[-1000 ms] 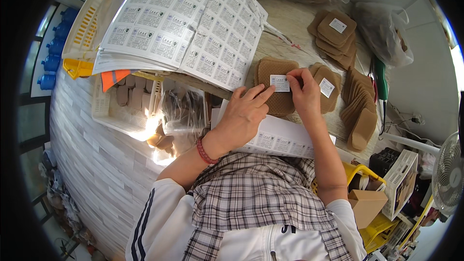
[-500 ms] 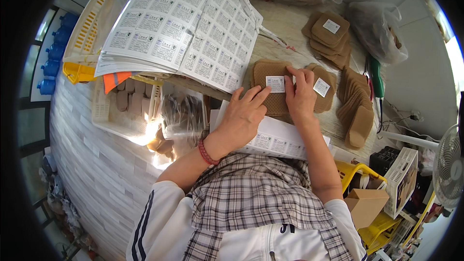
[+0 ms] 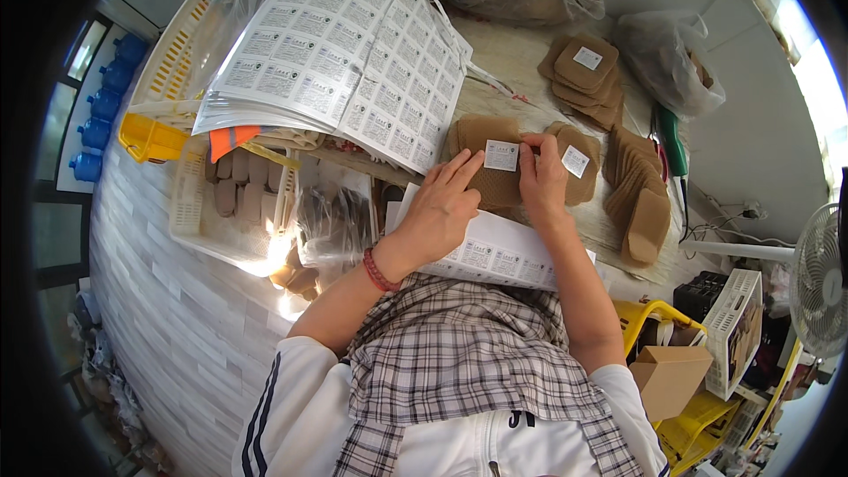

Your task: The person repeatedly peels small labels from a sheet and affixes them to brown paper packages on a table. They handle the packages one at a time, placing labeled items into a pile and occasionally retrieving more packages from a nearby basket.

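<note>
Grey floor boards are filling the left side of the view, and a long wooden table (image 3: 521, 57) is running across the top. Blue bottles (image 3: 102, 115) are standing far off at the left edge. Next to them a yellow crate (image 3: 181, 62) is sitting with a big stack of label sheets (image 3: 340, 44) lying partly on top of it. Below the stack, a white basket (image 3: 199, 221) is holding small tan pieces, and a clear plastic bag (image 3: 331, 225) is lying just beside it.

Near the middle, the left hand (image 3: 442, 208) is lying flat with its fingers spread out straight, not gripping anything. Its fingertips are resting on the edge of a brown pad (image 3: 490, 168) on the table. A red bracelet (image 3: 378, 272) is sitting on that wrist. Under the hand, another label sheet (image 3: 503, 256) is lying at the table's edge.

A small white label (image 3: 502, 155) is sitting on top of the brown pad. The right hand (image 3: 541, 178) is touching the pad just beside the label, with its fingers bent down and pressing at the label's right edge.

Further right, a second pad with a white label (image 3: 576, 162) is lying close to the right hand. More brown pads are piling up in a stack (image 3: 585, 71) at the back and in a leaning row (image 3: 638, 190) on the right. Green-handled scissors (image 3: 673, 137) are lying near that row. A white fan (image 3: 826, 278) is standing at the far right, with a cardboard box (image 3: 669, 378) below it.
</note>
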Demonstrator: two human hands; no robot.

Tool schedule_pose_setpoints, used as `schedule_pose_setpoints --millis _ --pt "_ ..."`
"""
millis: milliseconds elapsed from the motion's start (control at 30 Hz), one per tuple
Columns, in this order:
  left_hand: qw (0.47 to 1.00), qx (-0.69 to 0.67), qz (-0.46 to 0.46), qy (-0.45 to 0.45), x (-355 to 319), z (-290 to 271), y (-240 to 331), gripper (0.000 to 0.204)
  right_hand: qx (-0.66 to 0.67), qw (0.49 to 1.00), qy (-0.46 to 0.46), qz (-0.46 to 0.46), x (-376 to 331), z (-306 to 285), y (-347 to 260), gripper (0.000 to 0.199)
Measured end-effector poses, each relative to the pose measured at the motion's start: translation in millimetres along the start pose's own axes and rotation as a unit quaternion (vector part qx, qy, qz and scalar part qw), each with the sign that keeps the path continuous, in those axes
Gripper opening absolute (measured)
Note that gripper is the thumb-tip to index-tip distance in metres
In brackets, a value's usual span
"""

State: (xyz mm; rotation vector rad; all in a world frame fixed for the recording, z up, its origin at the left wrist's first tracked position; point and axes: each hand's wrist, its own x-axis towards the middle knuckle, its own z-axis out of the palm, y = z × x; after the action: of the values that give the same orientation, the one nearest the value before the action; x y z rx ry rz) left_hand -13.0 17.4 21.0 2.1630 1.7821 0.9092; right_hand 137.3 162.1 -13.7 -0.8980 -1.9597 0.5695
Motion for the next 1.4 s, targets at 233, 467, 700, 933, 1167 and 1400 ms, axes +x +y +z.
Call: schedule_pose_setpoints --millis 233,467,700,933,1167,1400 --pt "1.000 0.009 0.000 0.008 -8 1 -3 0.010 0.051 0.993 0.027 0.099 10 -53 -1 0.008" --pt "0.998 -0.049 -0.047 0.004 -3 -15 13 0.008 -0.234 0.972 -0.015 0.009 1 -87 -19 0.045" --pt "0.988 -0.125 -0.082 0.040 -12 -20 5 0.007 0.027 0.983 -0.169 0.066 -69 -34 -76 0.030" --pt "0.973 -0.176 -0.150 -0.008 -30 -30 -11 0.006 -0.019 0.989 -0.140 -0.045 -71 -28 -76 0.017" --pt "0.964 -0.207 -0.169 -0.015 -30 -28 -16 0.007 -0.098 0.977 -0.074 -0.174 -74 -19 -76 0.018" --pt "0.966 -0.200 -0.166 -0.014 -32 -29 -18 0.008 -0.023 0.994 -0.067 -0.086 -78 -8 -81 0.020"
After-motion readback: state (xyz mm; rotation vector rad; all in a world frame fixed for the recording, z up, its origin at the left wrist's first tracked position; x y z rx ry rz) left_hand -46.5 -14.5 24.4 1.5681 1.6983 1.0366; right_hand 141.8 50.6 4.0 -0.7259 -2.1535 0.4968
